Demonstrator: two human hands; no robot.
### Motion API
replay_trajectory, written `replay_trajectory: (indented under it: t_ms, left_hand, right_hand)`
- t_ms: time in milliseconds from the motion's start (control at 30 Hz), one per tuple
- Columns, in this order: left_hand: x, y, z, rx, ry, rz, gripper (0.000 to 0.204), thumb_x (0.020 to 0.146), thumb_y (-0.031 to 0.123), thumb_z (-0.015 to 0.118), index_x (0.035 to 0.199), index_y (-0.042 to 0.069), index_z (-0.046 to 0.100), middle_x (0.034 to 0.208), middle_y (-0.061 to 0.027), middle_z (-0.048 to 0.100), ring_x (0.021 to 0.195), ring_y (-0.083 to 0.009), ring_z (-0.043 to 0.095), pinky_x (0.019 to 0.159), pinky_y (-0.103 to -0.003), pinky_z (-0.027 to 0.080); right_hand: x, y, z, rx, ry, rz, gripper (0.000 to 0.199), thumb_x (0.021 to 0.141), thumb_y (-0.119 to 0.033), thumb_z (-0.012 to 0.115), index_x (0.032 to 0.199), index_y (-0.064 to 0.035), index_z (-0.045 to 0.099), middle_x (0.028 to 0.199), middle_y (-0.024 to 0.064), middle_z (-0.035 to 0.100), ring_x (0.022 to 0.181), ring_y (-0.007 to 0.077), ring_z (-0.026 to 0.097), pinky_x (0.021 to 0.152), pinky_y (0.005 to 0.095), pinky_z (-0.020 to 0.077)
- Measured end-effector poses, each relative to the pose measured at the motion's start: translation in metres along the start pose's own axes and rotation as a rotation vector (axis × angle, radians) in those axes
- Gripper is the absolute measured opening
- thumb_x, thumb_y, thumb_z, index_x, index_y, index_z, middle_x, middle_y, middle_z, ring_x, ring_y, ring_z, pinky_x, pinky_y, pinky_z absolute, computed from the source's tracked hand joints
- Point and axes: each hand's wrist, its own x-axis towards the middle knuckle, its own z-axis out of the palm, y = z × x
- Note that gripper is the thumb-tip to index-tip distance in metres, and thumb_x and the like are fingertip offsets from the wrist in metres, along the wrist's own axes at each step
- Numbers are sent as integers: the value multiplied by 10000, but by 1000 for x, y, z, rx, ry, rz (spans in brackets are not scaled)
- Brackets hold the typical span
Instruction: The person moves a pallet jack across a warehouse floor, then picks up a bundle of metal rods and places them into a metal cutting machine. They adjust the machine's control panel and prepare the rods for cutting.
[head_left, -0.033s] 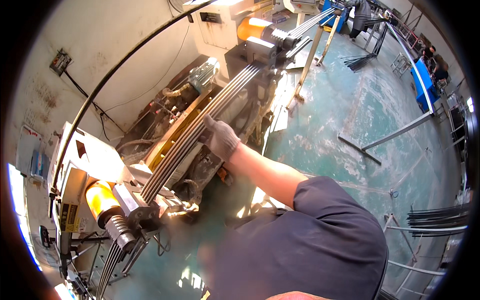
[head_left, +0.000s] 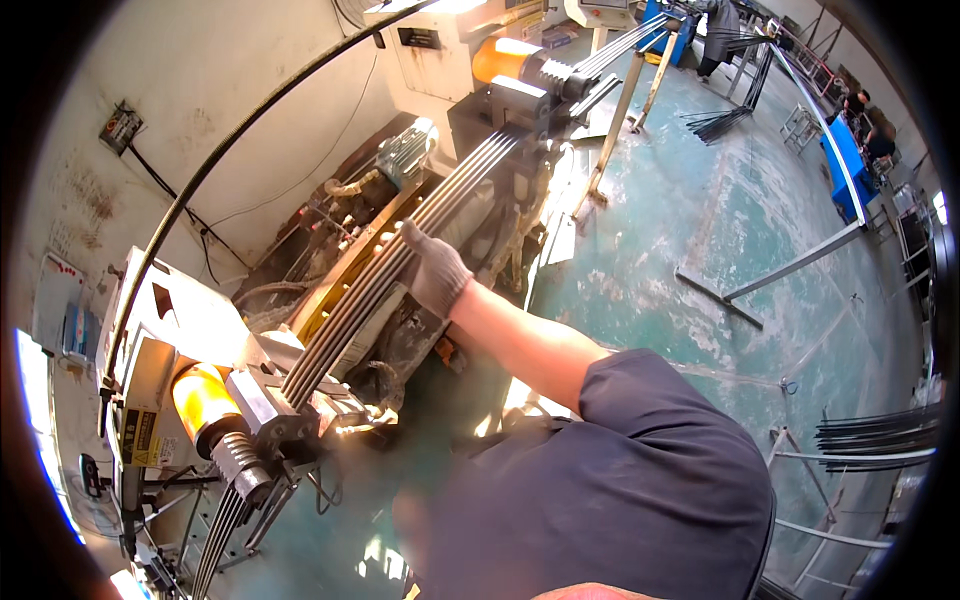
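A gloved right hand (head_left: 435, 272) rests on long metal rods (head_left: 400, 265) running through a machine (head_left: 300, 400).

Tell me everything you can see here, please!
long grey metal rods: a bundle of several, grey, running through the machine
orange cylinder rollers: two, orange, one at each end of the rods
cream metal machine housing: one, cream, left
green concrete floor: one, green, right
dark rod stack: one, dark, far right
grey-gloved hand: one, grey, resting on the rods; which hand cannot be told
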Motion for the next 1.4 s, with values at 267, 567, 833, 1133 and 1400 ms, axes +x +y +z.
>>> replay_trajectory:
  t_ms: [267, 567, 833, 1133, 1400]
  left_hand:
    - [-68, 17, -66, 183, 520, 148, 217, 1010, 213, 660, 903, 27, 699, 708, -63, 674, 592, -205, 618, 563, -399, 519]
    - [-153, 248, -161, -1081, 849, 459, 299, 1092, 267, 651, 1218, 4, 720, 1143, -84, 745, 1016, -264, 724, 895, -402, 590]
    - [-233, 389, -254, -196, 1107, 674, 234, 1078, 103, 572, 1117, -27, 763, 1062, -103, 752, 979, -200, 738, 862, -331, 586]
    - [-280, 579, -257, -249, 1060, 965, 564, 1130, 388, 597, 1490, -46, 625, 1290, -90, 771, 1202, -222, 727, 987, -396, 576]
    - [-220, 699, -236, -387, 810, 1091, 409, 1030, 324, 758, 1285, 5, 758, 1150, -92, 764, 1020, -179, 722, 882, -319, 579]
  right_hand:
    - [17, 1, 31, 138, 66, -124, 130, 1086, -216, 674, 1023, -107, 639, 779, 38, 650, 674, 214, 664, 651, 412, 612]
    - [56, -41, -30, 156, -164, -74, 173, 975, -114, 752, 878, -114, 609, 742, 18, 582, 676, 215, 577, 695, 412, 555]
    - [63, -68, -39, 122, -77, -122, 217, 1008, -146, 737, 872, -124, 569, 754, 11, 552, 682, 204, 555, 710, 410, 535]
    - [56, -84, -45, 96, -9, -187, 265, 1017, -160, 738, 818, -112, 570, 733, 25, 548, 663, 203, 543, 672, 410, 527]
    - [81, -52, -12, 37, -349, -412, 165, 951, -60, 588, 803, -101, 529, 660, 41, 484, 617, 208, 530, 664, 380, 514]
